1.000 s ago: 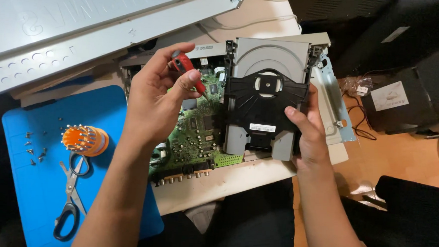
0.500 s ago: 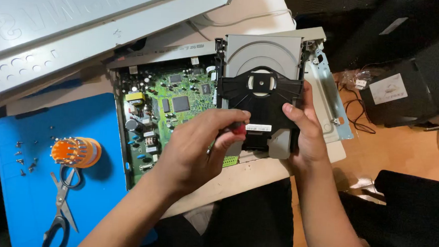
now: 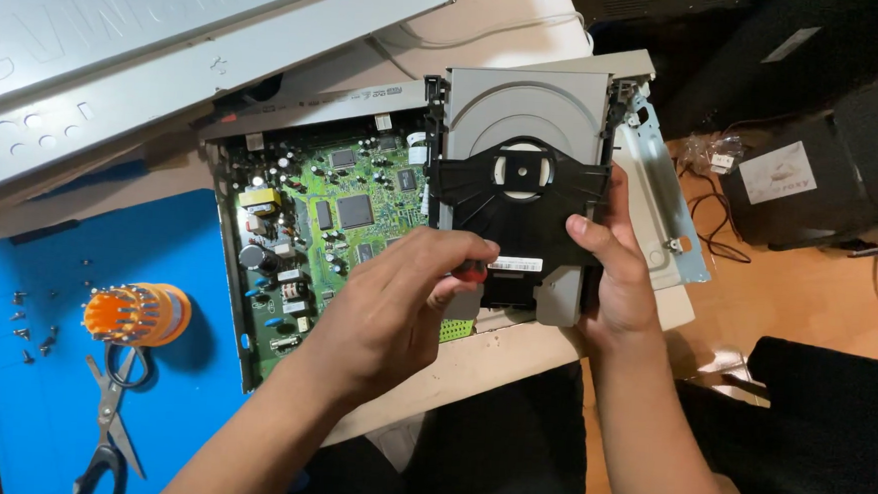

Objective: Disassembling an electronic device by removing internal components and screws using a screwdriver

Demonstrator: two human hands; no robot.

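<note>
Right hand (image 3: 620,277) grips drive (image 3: 519,186) edge, left hand (image 3: 396,300) clenched on red tool (image 3: 472,272) at drive's front, over board (image 3: 335,222).

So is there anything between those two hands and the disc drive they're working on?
Nothing visible. The right hand already grips the disc drive at its right edge, thumb on the black tray. The left hand presses a red-handled tool against the drive's lower left; its tip is hidden.

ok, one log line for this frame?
left hand: grips red-handled tool at grey-and-black disc drive unit | right hand: holds drive's right edge | green circuit board: exposed beside drive
</note>
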